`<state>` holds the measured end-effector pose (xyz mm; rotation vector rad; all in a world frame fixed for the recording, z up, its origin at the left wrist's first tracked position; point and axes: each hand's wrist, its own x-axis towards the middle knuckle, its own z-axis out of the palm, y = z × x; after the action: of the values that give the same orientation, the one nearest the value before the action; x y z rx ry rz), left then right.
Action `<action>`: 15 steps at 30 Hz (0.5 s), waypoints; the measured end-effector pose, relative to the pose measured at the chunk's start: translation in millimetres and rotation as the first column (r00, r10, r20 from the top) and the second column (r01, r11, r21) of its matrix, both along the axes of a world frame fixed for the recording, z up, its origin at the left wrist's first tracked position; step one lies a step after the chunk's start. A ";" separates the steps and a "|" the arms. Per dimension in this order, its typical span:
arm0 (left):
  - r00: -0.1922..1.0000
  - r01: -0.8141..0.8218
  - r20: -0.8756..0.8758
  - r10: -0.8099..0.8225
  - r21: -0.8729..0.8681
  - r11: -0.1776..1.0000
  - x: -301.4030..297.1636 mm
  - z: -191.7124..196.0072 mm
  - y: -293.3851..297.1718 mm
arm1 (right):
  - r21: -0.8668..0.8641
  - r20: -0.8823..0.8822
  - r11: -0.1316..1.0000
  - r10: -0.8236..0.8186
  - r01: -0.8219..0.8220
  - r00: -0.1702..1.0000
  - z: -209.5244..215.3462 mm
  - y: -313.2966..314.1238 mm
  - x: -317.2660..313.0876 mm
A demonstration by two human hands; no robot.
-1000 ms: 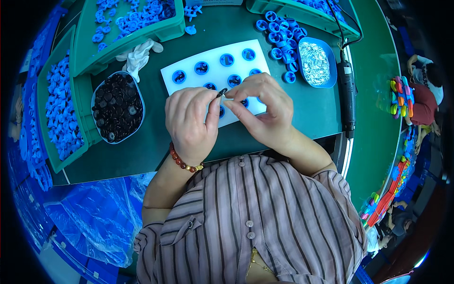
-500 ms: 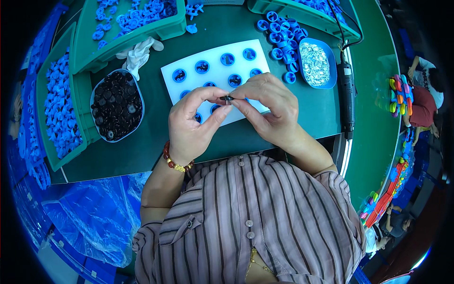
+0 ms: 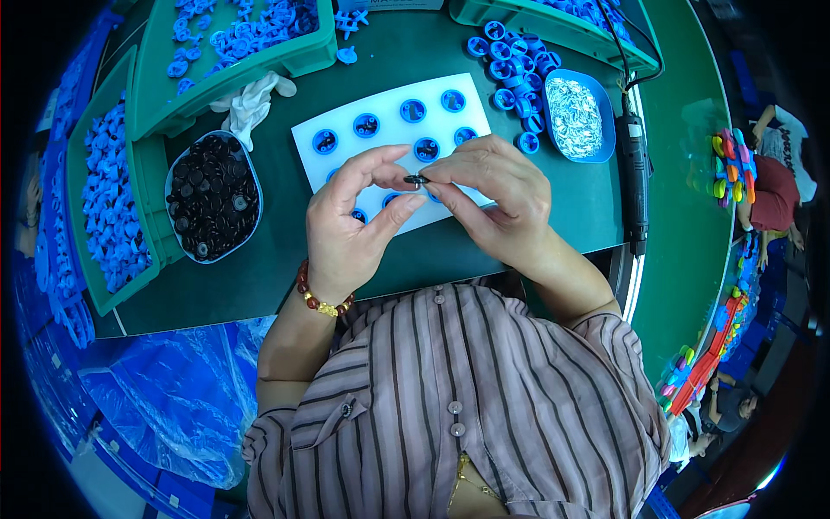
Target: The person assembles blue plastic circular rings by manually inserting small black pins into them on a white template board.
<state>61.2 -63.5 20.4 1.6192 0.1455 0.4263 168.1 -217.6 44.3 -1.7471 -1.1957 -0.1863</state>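
A small black disc (image 3: pixel 416 180) with a short shiny metal pin beneath it is pinched between the thumb and fingers of my right hand (image 3: pixel 504 192). My left hand (image 3: pixel 344 212) is beside it, thumb and forefinger apart, with the disc near the gap between them. Its fingers appear clear of the disc. Under both hands lies a white board (image 3: pixel 391 131) with round blue pieces set in rows, several with dark parts inside. My hands cover some of these pieces.
A tub of black discs (image 3: pixel 214 195) stands left, near white gloves (image 3: pixel 252 105). Green bins (image 3: pixel 147 259) hold blue parts. Behind right are loose blue rings (image 3: pixel 519 78), a blue tray of small shiny metal parts (image 3: pixel 574 117) and a black corded tool (image 3: pixel 635 173). Other people are far right.
My left forefinger has lifted off the black disc and the left hand has spread. My right hand still holds the disc. The board appears shifted slightly left.
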 end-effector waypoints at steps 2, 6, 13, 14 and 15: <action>0.999 0.048 -0.009 -0.048 0.003 0.999 1.8 3.0 4.8 | -0.001 0.034 0.999 -0.033 0.033 0.999 1.9 -4.5 5.9; 0.988 -0.019 -0.134 0.081 0.416 0.909 20.1 14.3 6.9 | -0.021 0.067 0.995 -0.093 0.095 0.993 3.2 -12.6 27.9; 0.986 0.037 -0.103 0.132 0.905 0.424 67.0 0.1 -4.1 | -0.059 0.123 0.990 -0.119 0.126 0.985 -5.5 -11.1 57.4; 0.986 0.037 -0.101 0.130 0.906 0.422 69.9 -0.8 -3.1 | -0.057 0.124 0.990 -0.121 0.129 0.985 -4.7 -11.4 59.4; 0.990 0.043 -0.095 0.106 0.909 0.415 71.9 -2.3 -0.2 | -0.072 0.131 0.990 -0.113 0.123 0.985 -3.7 -10.9 61.0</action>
<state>133.1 -63.8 18.1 2.7770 0.0330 0.4457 229.0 -228.5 40.5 -1.9014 -1.2045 -0.3280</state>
